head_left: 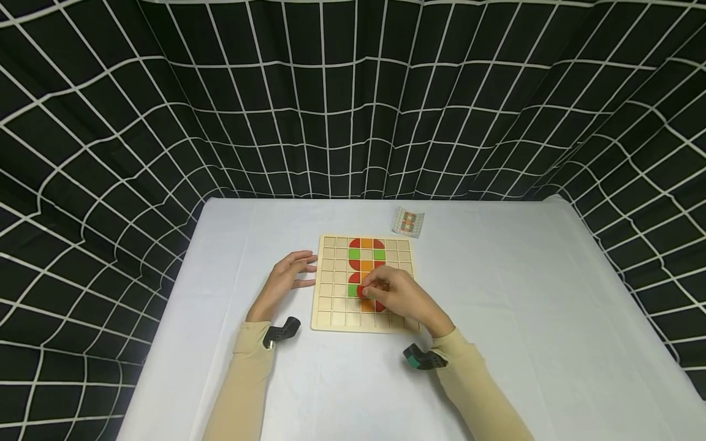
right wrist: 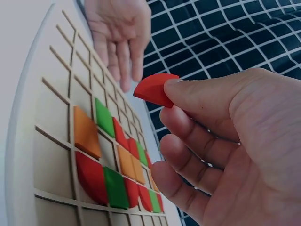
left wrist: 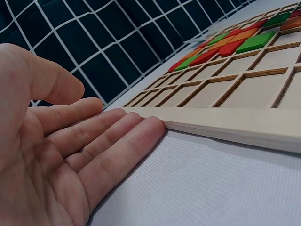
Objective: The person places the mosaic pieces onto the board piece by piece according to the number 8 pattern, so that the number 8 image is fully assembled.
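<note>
A wooden grid board point(head_left: 331, 305) lies on the table, its middle columns filled with red, orange and green tiles. Between thumb and fingers my right hand point(head_left: 399, 294) pinches a red quarter-round tile point(right wrist: 153, 89), raised above the board's lower middle cells. In the right wrist view a green tile point(right wrist: 116, 187), an orange tile point(right wrist: 86, 132) and red rounded tiles sit in their cells. My left hand point(head_left: 284, 277) rests at the board's left side, fingers extended, fingertips right at the wooden edge in the left wrist view.
A small printed pattern card point(head_left: 408, 222) with a coloured design on a grid lies behind the board's far right corner. White cloth covers the table point(head_left: 496, 275). A black curtain point(head_left: 342, 92) with white grid lines surrounds its back and sides.
</note>
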Action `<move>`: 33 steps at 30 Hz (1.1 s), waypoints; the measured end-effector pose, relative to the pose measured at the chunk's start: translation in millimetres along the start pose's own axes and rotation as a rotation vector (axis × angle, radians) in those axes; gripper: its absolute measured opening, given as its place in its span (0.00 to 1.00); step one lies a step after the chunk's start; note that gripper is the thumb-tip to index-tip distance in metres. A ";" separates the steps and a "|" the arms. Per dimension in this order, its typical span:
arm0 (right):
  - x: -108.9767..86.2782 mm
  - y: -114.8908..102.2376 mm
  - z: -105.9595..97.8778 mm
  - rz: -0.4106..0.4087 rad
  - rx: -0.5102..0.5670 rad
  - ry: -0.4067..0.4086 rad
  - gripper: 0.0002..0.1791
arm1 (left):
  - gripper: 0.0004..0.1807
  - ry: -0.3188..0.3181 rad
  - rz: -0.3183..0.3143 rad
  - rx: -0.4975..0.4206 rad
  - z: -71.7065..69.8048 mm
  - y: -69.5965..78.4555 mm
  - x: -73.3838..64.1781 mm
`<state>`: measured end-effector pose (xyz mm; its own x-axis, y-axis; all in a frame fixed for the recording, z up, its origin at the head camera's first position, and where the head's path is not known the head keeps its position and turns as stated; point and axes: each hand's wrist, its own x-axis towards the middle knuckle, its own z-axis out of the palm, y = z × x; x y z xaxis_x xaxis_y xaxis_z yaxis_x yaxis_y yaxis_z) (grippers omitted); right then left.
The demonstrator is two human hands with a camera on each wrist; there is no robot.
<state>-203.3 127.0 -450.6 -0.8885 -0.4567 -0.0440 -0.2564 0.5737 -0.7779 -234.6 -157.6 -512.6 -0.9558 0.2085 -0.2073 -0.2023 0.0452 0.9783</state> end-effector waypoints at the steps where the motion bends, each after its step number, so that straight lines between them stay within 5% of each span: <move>1: 0.6 0.4 1.6 -0.001 -0.005 -0.003 0.02 | 0.22 -0.002 0.000 0.001 0.0 0.1 0.1; 14: 7.8 6.0 26.9 -0.020 -0.195 -0.029 0.04 | 0.22 -0.004 0.000 -0.011 0.4 -0.4 0.3; 33: 4.4 1.1 36.1 0.031 -0.375 0.021 0.03 | 0.22 0.005 -0.005 -0.015 1.7 1.2 -0.5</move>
<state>-193.8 101.0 -474.2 -0.9045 -0.4237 -0.0479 -0.3477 0.7979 -0.4924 -234.0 -155.9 -511.3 -0.9559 0.2032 -0.2119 -0.2099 0.0317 0.9772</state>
